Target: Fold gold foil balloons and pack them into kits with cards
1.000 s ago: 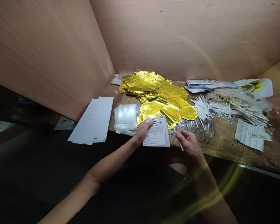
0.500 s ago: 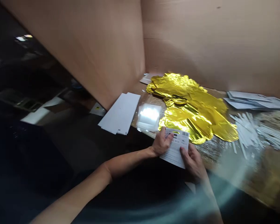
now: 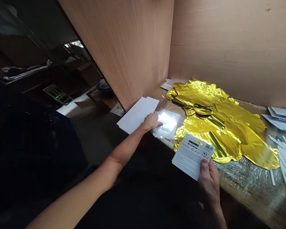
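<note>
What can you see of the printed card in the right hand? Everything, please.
The printed card is white, flat and paper-like, with dense dark print too small to read. It has a barcode at its upper right, a small red round symbol and a hang slot showing gold. A second white layer peeks out along its left edge. It is tilted, its lower right gripped by the right hand, thumb on the printed face. It overlaps the gold foil pieces in view; contact is unclear.

Two wood-grained panels, a side wall (image 3: 124,47) and a back wall (image 3: 233,47), meet in a corner over a brown table (image 3: 243,178) whose glossy surface catches the light. Beyond the side wall's slanting edge, the room lies in deep shadow, broken by a small bright patch (image 3: 76,44).
</note>
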Tool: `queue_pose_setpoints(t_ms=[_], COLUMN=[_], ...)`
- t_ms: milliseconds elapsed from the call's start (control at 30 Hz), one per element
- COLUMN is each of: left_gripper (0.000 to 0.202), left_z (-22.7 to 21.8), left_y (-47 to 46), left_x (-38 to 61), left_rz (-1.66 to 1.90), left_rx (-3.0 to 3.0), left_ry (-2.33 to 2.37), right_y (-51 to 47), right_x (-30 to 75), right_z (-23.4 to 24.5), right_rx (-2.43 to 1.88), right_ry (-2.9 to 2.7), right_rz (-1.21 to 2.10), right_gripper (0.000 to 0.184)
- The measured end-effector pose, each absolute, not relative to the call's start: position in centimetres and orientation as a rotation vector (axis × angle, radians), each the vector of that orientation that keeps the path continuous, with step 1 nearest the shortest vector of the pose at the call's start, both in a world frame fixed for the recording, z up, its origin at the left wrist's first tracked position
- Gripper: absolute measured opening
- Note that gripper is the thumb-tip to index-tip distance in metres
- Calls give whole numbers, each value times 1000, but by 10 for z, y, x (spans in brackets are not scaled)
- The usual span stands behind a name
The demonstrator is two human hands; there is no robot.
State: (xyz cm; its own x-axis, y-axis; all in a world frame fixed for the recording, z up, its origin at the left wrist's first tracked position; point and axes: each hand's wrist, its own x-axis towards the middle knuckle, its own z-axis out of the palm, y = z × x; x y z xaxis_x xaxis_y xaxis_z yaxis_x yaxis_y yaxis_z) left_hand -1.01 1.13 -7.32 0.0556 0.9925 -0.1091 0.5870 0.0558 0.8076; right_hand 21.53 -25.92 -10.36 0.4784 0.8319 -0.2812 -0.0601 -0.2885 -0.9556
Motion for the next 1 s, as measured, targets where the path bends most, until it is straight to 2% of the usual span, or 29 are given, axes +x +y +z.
queue_pose_setpoints(t_ms=[100,367,433,500,600,833,1000], left_gripper=[69,26,31,46,62,54,46], left_z=[-74,-62,-62,-65,-66,-53,-55], left_y=[30,19,4,-17,-54,-87,-94], left_x=[-20,-36,-24,-3,30,40,38], left_rz=[613,725,860,997,1010,532,442], left_rx=[1578,1552,1433,1259,1072,862,708], left_ry=[1574,1364,1235,1095,931,650,655], right_y=[-262,-269,-268,-264,-255,-252,-261], right_x=[217,219,215,209,200,214,222], right_z=[-101,-104,-98,-87,-71,-78,-90], right_rx=[-1622,-1562,-1466,-1371,-1277,-1297,-1451], right_ry=[-682,-710,-720,-779,-892,-811,-781], right_rz=[1064,1173,1301,1442,1598,1531,1331], right_gripper=[47,56,58,56,53,45,49])
